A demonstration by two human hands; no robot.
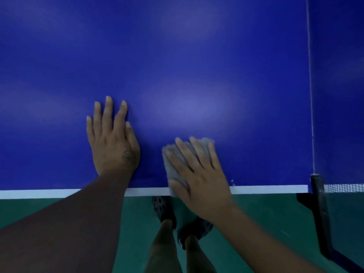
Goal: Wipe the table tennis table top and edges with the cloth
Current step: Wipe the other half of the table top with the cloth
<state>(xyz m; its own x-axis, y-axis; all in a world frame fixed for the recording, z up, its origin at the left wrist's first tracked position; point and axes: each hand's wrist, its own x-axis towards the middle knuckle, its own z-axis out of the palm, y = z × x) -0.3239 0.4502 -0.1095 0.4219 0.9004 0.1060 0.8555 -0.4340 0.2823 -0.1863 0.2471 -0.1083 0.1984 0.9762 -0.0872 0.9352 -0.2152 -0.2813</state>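
Cloth (177,164) lies flat under right hand (199,174), fingers spread, pressed on blue table top (177,66) w/ one end over the white edge (59,193); left hand (112,138) braces flat & empty; mid-wipe near net (311,95), next prob along the edge.

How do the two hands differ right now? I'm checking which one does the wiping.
The right hand presses the grey cloth at the table's white edge; the left hand lies bare on the blue top. The right hand looks motion-blurred, the left sharp. The right points up-left, the left straight ahead. Both lie flat, palm down.
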